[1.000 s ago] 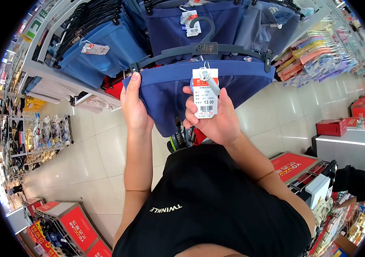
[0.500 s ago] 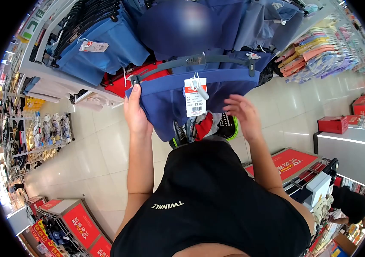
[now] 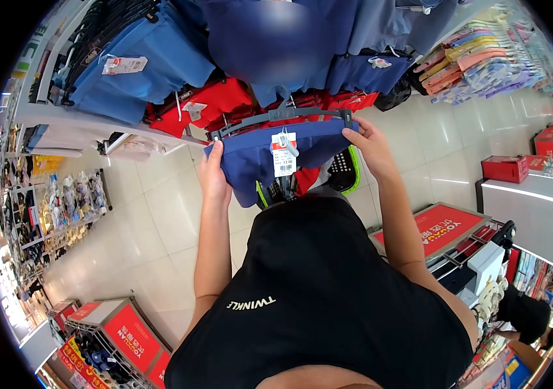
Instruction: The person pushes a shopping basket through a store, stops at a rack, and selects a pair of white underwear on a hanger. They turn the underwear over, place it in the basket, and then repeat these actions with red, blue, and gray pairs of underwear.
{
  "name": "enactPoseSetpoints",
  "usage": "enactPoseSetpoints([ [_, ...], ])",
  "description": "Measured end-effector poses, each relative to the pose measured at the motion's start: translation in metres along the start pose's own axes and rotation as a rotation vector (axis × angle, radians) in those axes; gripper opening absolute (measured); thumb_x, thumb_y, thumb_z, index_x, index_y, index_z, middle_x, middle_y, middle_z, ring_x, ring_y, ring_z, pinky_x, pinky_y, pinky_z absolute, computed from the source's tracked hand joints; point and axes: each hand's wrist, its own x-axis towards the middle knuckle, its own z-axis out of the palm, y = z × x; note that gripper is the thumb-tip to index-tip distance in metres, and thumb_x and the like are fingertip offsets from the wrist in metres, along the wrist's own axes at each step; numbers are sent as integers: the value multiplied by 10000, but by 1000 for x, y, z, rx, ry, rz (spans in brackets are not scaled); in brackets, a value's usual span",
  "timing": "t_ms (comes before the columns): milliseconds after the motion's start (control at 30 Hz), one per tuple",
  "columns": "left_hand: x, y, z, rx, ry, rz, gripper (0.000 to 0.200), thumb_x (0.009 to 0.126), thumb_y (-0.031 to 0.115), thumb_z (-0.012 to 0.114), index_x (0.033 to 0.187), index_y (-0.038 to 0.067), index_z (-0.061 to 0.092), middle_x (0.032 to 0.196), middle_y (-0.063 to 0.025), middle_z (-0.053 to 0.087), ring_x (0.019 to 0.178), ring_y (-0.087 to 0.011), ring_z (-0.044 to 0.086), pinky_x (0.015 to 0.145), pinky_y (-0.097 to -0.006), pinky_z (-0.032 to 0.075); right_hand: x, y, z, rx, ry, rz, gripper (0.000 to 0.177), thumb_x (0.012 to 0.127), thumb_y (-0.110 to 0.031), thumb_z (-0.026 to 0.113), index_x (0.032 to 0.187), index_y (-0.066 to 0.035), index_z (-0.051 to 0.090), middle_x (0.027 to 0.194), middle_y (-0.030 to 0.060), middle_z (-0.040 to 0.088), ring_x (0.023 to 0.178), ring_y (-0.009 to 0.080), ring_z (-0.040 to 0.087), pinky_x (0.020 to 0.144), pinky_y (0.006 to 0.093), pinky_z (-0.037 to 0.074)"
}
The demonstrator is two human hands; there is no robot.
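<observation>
Navy underpants (image 3: 244, 162) hang from a dark grey clip hanger (image 3: 276, 117) in front of me. A white and red price tag (image 3: 284, 155) with a grey security pin dangles at the middle of the waistband. My left hand (image 3: 215, 176) is closed on the garment's left end, thumb on top just below the hanger clip. At the other end, my right hand (image 3: 373, 148) pinches the waistband by the right clip, its fingers behind the cloth. The garment is stretched level between both hands.
Racks of blue garments (image 3: 146, 58) and red garments (image 3: 224, 100) stand ahead. A black basket with a green rim (image 3: 352, 172) sits below the underpants. Pastel clothes (image 3: 471, 65) hang at the right. Red-topped display stands (image 3: 448, 223) flank me; a person (image 3: 526, 314) is at the lower right.
My right hand has gone from open beside the garment to gripping its right end. The underpants and hanger have shifted slightly left and now sit more level.
</observation>
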Motion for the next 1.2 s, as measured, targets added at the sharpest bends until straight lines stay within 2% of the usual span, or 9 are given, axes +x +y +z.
enactPoseSetpoints([
  [367, 12, -77, -65, 740, -488, -199, 237, 851, 165, 666, 1003, -15, 650, 802, -37, 646, 719, -118, 582, 678, -295, 474, -9, 39, -52, -643, -7, 16, 275, 819, -35, 665, 1070, 46, 588, 846, 127, 658, 731, 157, 617, 670, 295, 490],
  [433, 3, -102, -57, 1085, -595, -106, 240, 808, 164, 688, 974, -7, 657, 725, -84, 631, 646, -155, 582, 633, -311, 474, -12, 41, -60, -803, 17, 20, 269, 800, -32, 668, 1052, 30, 599, 814, 151, 651, 699, 195, 618, 659, 315, 487],
  [533, -9, -159, -50, 1175, -670, -21, 248, 773, 203, 699, 911, 5, 644, 800, -211, 627, 747, -363, 624, 679, -412, 484, -12, 44, -73, -913, 83, -59, 270, 781, -47, 672, 1041, 0, 616, 818, 200, 638, 725, 309, 629, 677, 354, 491],
  [733, -24, -208, -26, 1140, -587, -46, 271, 762, 206, 716, 883, -13, 613, 813, -239, 609, 779, -421, 594, 671, -428, 474, 2, 27, -76, -1097, 101, -24, 278, 789, -70, 669, 1058, -23, 621, 924, 201, 653, 865, 366, 633, 739, 399, 497],
  [800, -21, -239, -41, 1148, -570, 11, 270, 766, 205, 727, 855, -25, 614, 742, -194, 625, 667, -350, 621, 613, -393, 476, 17, 33, -74, -1095, 64, -116, 277, 794, -79, 665, 1061, -18, 620, 983, 192, 650, 911, 359, 623, 761, 403, 501],
  [900, -18, -291, -79, 760, -380, -499, 279, 778, 244, 734, 781, -17, 635, 661, -41, 602, 558, -112, 570, 515, -315, 455, 41, 56, -74, -1004, 77, -152, 278, 808, -90, 655, 1072, -11, 619, 1026, 189, 648, 943, 356, 617, 795, 406, 500],
  [1000, -12, -336, -143, 945, -402, -616, 341, 740, 313, 738, 775, -15, 652, 699, -90, 639, 595, -181, 612, 575, -336, 490, 55, 68, -77, -967, 94, -183, 289, 819, -119, 651, 1089, -22, 620, 1018, 187, 654, 943, 351, 623, 817, 408, 500],
  [1067, -20, -331, -164, 1438, -340, -500, 348, 708, 344, 718, 803, 12, 678, 763, -124, 673, 699, -251, 652, 671, -369, 517, 56, 84, -89, -940, 59, -68, 280, 824, -159, 648, 1071, -28, 635, 1024, 182, 655, 944, 342, 626, 810, 405, 504],
  [1200, -26, -312, -184, 1467, -315, -547, 281, 714, 296, 652, 851, 56, 702, 867, -135, 696, 845, -290, 663, 775, -387, 512, 31, 143, -138, -1011, 23, 78, 255, 843, -175, 633, 1062, -45, 643, 1001, 141, 667, 936, 263, 637, 774, 365, 509],
])
